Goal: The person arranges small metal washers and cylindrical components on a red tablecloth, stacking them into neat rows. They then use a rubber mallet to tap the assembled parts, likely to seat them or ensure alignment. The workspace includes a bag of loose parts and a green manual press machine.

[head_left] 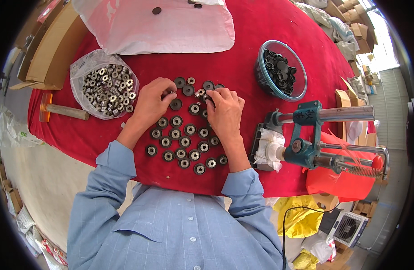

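Both my hands are over rows of black round caps on the red cloth. Many of these, such as this cap with a bearing (190, 129), have a small metal ring bearing in the middle. My left hand (154, 98) is closed in a pinch at the left of the far rows; a small metal bearing (172, 92) shows at its fingertips. My right hand (226, 111) has thumb and forefinger together beside loose bearings (200, 93); what lies between them is mostly hidden. Bare black caps, among them this cap (188, 90), lie between the hands.
A clear bag of bearings (132, 74) and a hammer (67, 111) are at left. A plastic tub of black caps (302, 67) stands at far right, near a green hand press (301, 135). A white sack (171, 31) lies at the back, a cardboard box (54, 54) far left.
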`<action>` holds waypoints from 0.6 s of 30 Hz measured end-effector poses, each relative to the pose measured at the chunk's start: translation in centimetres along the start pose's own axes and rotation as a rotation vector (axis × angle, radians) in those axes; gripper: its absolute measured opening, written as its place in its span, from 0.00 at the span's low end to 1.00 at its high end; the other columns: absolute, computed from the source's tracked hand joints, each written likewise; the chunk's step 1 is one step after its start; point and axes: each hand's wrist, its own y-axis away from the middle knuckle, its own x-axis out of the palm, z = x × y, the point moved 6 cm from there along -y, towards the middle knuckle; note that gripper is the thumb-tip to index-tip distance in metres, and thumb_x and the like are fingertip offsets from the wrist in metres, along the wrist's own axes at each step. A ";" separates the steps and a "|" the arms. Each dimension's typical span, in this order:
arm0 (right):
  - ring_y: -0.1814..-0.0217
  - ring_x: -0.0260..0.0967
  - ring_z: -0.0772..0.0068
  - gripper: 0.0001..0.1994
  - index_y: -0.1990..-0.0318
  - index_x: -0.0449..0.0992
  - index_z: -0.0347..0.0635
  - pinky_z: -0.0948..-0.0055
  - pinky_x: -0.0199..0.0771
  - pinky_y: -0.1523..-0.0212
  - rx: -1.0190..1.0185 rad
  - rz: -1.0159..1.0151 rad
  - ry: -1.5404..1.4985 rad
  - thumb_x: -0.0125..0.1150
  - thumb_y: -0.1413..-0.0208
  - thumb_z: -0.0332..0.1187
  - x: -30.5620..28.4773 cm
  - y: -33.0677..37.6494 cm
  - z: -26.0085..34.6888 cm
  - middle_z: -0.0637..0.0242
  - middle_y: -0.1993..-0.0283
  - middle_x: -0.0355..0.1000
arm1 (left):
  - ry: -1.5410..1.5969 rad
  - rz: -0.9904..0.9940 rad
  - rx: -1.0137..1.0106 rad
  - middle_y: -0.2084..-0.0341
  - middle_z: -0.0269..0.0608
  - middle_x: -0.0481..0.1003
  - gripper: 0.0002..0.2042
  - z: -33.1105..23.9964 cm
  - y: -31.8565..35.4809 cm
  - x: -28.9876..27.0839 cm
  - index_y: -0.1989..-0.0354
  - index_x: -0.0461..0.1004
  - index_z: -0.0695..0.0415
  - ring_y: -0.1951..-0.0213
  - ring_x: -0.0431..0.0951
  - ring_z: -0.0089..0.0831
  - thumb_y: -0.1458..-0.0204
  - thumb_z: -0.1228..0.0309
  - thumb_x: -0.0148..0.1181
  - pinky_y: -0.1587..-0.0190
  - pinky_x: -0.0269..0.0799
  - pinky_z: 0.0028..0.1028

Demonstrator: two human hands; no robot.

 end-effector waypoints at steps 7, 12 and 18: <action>0.50 0.78 0.61 0.08 0.57 0.85 0.47 0.57 0.68 0.45 0.074 -0.034 -0.178 0.75 0.44 0.30 -0.8 -0.1 -0.6 0.69 0.56 0.81 | -0.001 -0.115 0.180 0.60 0.43 0.83 0.11 -2.4 1.9 -1.8 0.51 0.85 0.60 0.61 0.85 0.36 0.43 0.82 0.70 0.59 0.81 0.33; 0.56 0.83 0.52 0.07 0.58 0.84 0.39 0.58 0.79 0.54 0.187 -0.140 -0.381 0.74 0.44 0.24 -3.2 -0.2 -3.1 0.58 0.59 0.83 | -0.122 -0.084 0.211 0.59 0.43 0.83 0.10 -1.7 3.4 0.0 0.55 0.85 0.59 0.58 0.85 0.43 0.44 0.81 0.71 0.57 0.83 0.38; 0.57 0.84 0.53 0.06 0.60 0.83 0.35 0.60 0.83 0.54 0.232 -0.184 -0.382 0.73 0.44 0.22 -4.0 -0.4 -5.0 0.56 0.59 0.84 | -0.186 -0.074 0.337 0.59 0.43 0.83 0.08 -2.5 3.8 0.7 0.58 0.84 0.61 0.56 0.84 0.44 0.45 0.81 0.71 0.55 0.83 0.40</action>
